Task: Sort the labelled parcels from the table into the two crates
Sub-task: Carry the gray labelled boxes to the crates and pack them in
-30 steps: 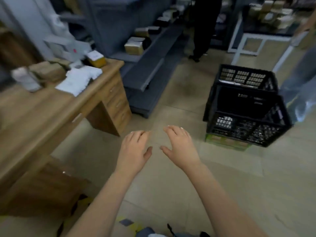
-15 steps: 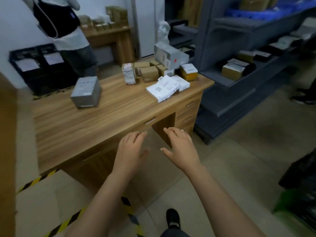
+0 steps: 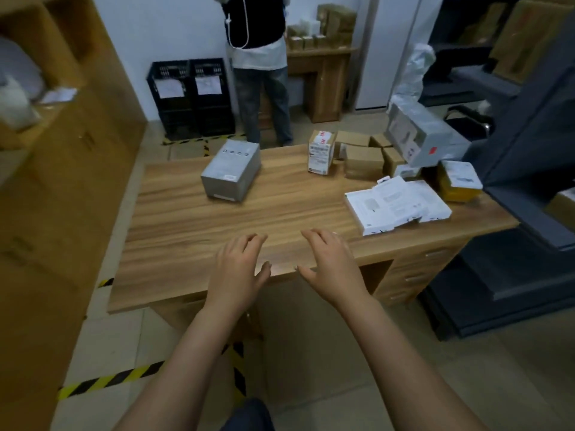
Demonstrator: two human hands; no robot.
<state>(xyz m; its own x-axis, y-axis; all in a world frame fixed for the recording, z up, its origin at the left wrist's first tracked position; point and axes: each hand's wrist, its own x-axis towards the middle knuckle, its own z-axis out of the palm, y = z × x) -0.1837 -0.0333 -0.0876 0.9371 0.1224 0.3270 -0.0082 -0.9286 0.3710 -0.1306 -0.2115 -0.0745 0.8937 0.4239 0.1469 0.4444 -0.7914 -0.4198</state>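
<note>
Presently the left grip (image 3: 238, 269) and right grip (image 3: 334, 269) are hovering empty, fingers loose, above the near surface (image 3: 249, 219); pulling a far-right carton (image 3: 392, 158) may be toppling the grey wrapped parcel (image 3: 426, 138) stacked above.

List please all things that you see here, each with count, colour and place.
table: 1, light wood, centre
grey box: 1, grey, table's far left
labelled carton: 1, brown, white label, far edge
cardboard boxes: about four, brown, far right corner
wrapped parcel: 1, grey, atop boxes there
white packets: at least 2, white, near right
yellow box: 1, white top, right edge
crates: 2, black, against far wall
person: 1, dark top, beyond table
left hand: 1, relaxed, over near edge
right hand: 1, likewise, beside it
</note>
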